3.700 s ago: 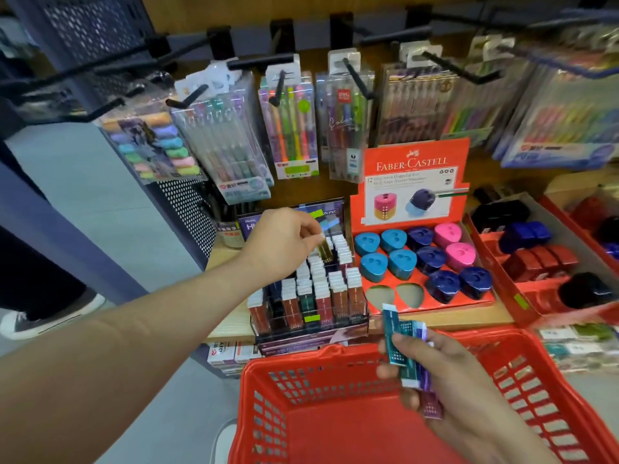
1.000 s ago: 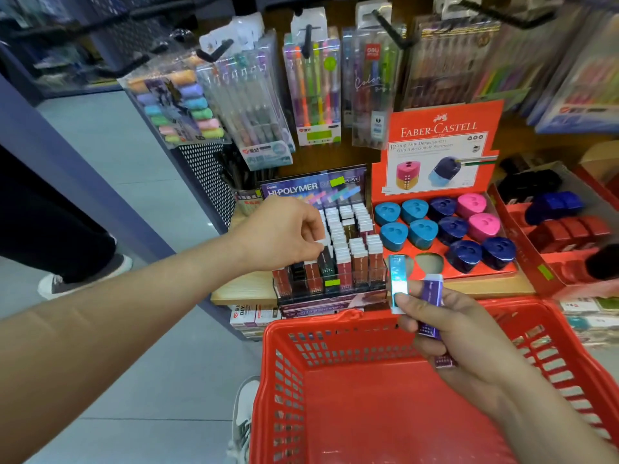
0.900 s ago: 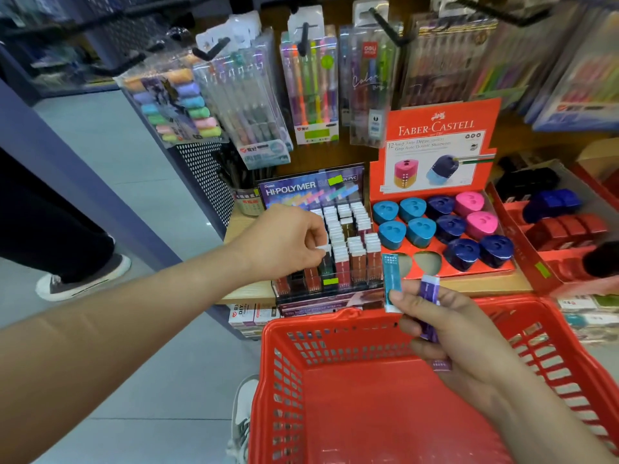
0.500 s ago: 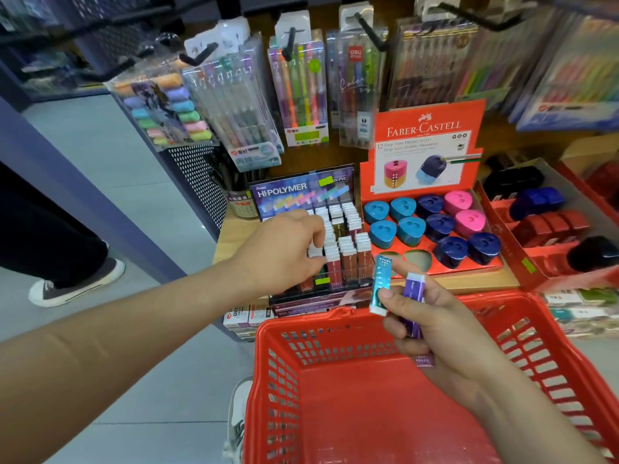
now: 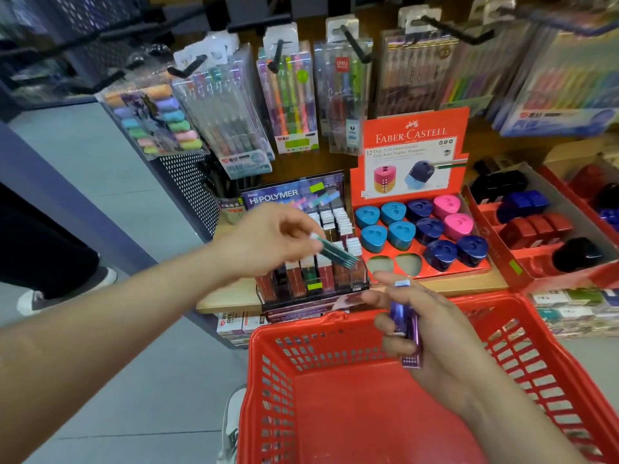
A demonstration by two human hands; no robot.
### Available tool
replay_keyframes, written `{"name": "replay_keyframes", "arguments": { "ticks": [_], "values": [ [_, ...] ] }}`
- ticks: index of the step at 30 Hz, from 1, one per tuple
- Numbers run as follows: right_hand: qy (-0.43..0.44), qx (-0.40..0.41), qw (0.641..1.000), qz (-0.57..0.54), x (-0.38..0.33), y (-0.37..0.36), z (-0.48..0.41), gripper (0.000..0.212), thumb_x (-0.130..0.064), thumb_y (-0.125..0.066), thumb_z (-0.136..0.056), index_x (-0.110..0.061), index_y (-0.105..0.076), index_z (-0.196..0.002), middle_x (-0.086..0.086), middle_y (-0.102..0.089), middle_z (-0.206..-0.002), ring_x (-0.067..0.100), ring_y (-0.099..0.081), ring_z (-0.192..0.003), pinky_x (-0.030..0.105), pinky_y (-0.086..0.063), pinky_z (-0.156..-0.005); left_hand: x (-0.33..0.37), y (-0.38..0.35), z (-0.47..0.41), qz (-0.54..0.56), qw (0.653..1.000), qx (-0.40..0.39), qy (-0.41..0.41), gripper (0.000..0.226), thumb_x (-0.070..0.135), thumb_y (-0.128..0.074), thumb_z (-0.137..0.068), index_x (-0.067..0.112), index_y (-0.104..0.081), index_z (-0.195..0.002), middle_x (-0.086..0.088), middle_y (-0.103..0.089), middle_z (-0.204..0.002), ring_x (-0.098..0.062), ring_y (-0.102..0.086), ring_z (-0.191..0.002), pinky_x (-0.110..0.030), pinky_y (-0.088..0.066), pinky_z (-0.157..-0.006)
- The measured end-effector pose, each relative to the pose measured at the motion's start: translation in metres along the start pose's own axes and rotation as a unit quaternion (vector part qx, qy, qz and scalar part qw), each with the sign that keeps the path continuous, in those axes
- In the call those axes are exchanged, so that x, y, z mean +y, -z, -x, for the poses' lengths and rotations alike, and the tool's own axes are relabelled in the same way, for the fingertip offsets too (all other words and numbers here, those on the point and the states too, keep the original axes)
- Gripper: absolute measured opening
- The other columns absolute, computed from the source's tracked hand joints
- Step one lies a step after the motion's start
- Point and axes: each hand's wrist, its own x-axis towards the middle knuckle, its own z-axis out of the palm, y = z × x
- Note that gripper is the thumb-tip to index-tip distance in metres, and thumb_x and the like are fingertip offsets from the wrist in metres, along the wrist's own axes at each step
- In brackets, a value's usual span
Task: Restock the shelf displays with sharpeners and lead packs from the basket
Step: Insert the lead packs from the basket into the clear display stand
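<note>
- Both arms are bare: the left forearm point(image 5: 117, 329) is uncovered along all that shows of it.
- The right forearm point(image 5: 522, 426) is likewise uncovered from the wrist back.
- The left hand point(image 5: 268, 242) and right hand point(image 5: 435, 333) are bare too.
- One shoe point(image 5: 231, 425) shows low down: a whitish trainer with darker lacing, only partly in sight.

"FABER-CASTELL" on the sharpener display point(image 5: 415, 152); "HI-POLYMER" on the lead display point(image 5: 294, 195).

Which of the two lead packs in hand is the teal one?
The teal lead pack pinched by the left hand, above the lead display; the right hand holds a purple lead pack.
</note>
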Motion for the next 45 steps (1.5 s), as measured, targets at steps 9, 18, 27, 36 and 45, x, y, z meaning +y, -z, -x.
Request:
{"name": "replay_keyframes", "arguments": {
  "ticks": [9, 18, 27, 36, 45],
  "values": [
    [-0.027, -0.002, 1.0, -0.01, -0.005, 0.005, 0.001, 0.024, -0.009, -0.043, -0.101, -0.006, -0.056, -0.12, 0.014, -0.074, -0.103, 0.02, -0.07, -0.056, 0.013, -0.035, -0.032, -0.017, 0.028, -0.011, -0.218, 0.973, 0.068, -0.038, 0.014, 0.025, -0.079, -0.076, 0.017, -0.075, -0.087, 0.006, -0.071, -0.075, 0.001, -0.063, -0.066, -0.015, -0.051, -0.067],
    [-0.017, 0.01, 1.0, 0.021, 0.0, 0.008, 0.002, 0.023, -0.008, -0.048, -0.097, -0.005, -0.066, -0.111, 0.009, -0.068, -0.076, 0.017, -0.064, -0.049, 0.016, -0.03, -0.03, -0.015, 0.024, -0.01, -0.243, 0.965, 0.07, -0.064, 0.01, 0.024, -0.077, -0.079, 0.018, -0.073, -0.086, 0.009, -0.067, -0.073, 0.002, -0.059, -0.063, -0.005, -0.044, -0.059],
    [-0.028, -0.018, 0.998, 0.049, 0.004, 0.003, 0.005, 0.024, -0.007, -0.045, -0.099, -0.008, -0.063, -0.115, 0.011, -0.071, -0.076, 0.017, -0.064, -0.048, 0.015, -0.028, -0.031, -0.02, 0.007, -0.005, -0.313, 0.942, 0.06, -0.1, 0.014, 0.026, -0.072, -0.082, 0.018, -0.072, -0.093, 0.009, -0.066, -0.073, -0.009, -0.061, -0.07, -0.029, -0.053, -0.074],
    [-0.03, -0.029, 0.996, 0.081, 0.007, 0.002, 0.008, 0.017, -0.014, -0.051, -0.097, -0.008, -0.062, -0.107, 0.011, -0.075, -0.1, 0.016, -0.069, -0.053, 0.013, -0.019, -0.031, -0.023, -0.004, -0.006, -0.386, 0.911, 0.046, -0.137, 0.017, 0.026, -0.066, -0.085, 0.017, -0.07, -0.099, 0.008, -0.062, -0.075, -0.011, -0.056, -0.072, -0.03, -0.05, -0.071],
    [-0.014, -0.053, 0.992, 0.113, 0.008, 0.006, 0.006, 0.023, -0.002, -0.049, -0.096, -0.002, -0.068, -0.108, 0.0, -0.062, -0.062, 0.005, -0.053, -0.048, 0.013, -0.02, -0.03, -0.04, -0.022, -0.009, -0.42, 0.891, 0.048, -0.163, 0.019, 0.034, -0.065, -0.087, 0.018, -0.058, -0.093, 0.004, -0.065, -0.085, -0.017, -0.06, -0.082, -0.033, -0.049, -0.071]
  ]
}}
